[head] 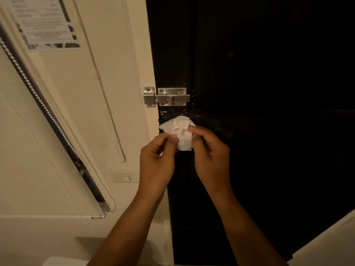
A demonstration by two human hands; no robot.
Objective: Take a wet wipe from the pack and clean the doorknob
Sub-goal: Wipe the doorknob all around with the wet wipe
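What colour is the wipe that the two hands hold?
The wipe is white, seen best in the head view, against the dark door.

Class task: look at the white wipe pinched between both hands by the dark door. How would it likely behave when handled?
The wipe is probably floppy: it bunches and folds between the left hand and right hand. Likely light, since fingertip pinches hold it. It seems unlikely to roll.

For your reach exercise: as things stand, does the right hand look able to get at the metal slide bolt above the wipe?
Probably yes. The right hand sits just below the slide bolt, with only bare dark door between them. But both it and the left hand are pinching the crumpled white wipe, so its fingers are occupied.
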